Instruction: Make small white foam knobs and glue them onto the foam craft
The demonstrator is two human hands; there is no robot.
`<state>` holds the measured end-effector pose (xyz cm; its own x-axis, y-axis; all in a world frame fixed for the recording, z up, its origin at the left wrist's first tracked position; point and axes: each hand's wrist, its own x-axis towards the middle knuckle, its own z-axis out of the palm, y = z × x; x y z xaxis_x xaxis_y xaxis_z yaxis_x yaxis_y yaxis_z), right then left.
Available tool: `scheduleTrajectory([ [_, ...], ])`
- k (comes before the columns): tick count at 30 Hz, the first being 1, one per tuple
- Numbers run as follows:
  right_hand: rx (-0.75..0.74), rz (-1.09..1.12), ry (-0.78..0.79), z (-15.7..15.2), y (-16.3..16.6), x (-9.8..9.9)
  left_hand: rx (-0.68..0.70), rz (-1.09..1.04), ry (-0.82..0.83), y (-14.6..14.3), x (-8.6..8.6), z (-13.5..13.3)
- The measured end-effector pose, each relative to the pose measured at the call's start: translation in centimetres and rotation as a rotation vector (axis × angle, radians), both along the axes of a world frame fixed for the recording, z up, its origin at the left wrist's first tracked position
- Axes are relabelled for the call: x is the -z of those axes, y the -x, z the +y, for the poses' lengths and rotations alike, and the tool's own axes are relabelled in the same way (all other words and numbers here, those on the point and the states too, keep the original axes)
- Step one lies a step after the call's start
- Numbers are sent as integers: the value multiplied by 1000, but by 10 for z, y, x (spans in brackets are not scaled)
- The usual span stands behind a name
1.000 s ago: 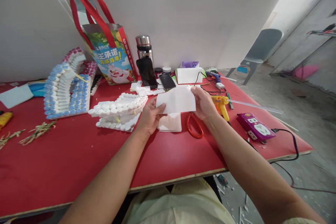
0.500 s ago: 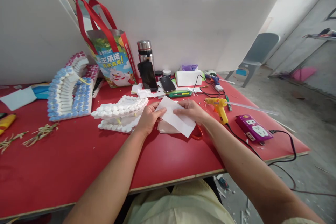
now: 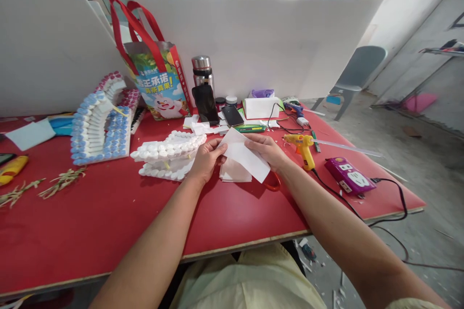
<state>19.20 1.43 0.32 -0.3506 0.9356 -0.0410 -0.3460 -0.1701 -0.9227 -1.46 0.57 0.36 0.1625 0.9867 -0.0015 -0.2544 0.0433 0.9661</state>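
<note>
A sheet of white paper [image 3: 243,153] is held up between both hands, tilted with one corner pointing down to the right. My left hand [image 3: 209,160] pinches its left edge, thumb on top. On the upper right edge, my right hand [image 3: 266,149] grips it the same way. Beneath it a small stack of white paper [image 3: 235,173] lies on the red table, and a red-orange looped handle [image 3: 273,182] pokes out by my right wrist. Close to my left hand stands a curved white model [image 3: 168,153] covered with round white pieces.
A yellow glue gun [image 3: 303,148] and a purple power strip [image 3: 348,176] with cords lie right on the red table [image 3: 232,222]. Behind are a green cutter [image 3: 250,129], phones, a steel flask [image 3: 202,75] and a shopping bag [image 3: 159,82]. A blue-and-white model [image 3: 101,130] stands left.
The paper has turned slightly in my hands and its lower corner has risen a little. The view has shifted slightly to the left. Both hands keep their grip.
</note>
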Motion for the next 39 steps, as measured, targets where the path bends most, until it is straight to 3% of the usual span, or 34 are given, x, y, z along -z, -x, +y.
scheduleTrajectory([
  [8, 19, 2, -15, -2, 1, -3, -7, 28, -92, 1, 1, 0],
  [21, 132, -105, -1, -3, 9, -3, -67, -11, -100, 2, -2, -4],
  [32, 98, -61, -66, -5, 9, -5, 162, -91, 130, -1, -2, -3],
  [39, 73, -90, -95, -4, 7, -3, 153, -34, 76, -3, -3, -6],
])
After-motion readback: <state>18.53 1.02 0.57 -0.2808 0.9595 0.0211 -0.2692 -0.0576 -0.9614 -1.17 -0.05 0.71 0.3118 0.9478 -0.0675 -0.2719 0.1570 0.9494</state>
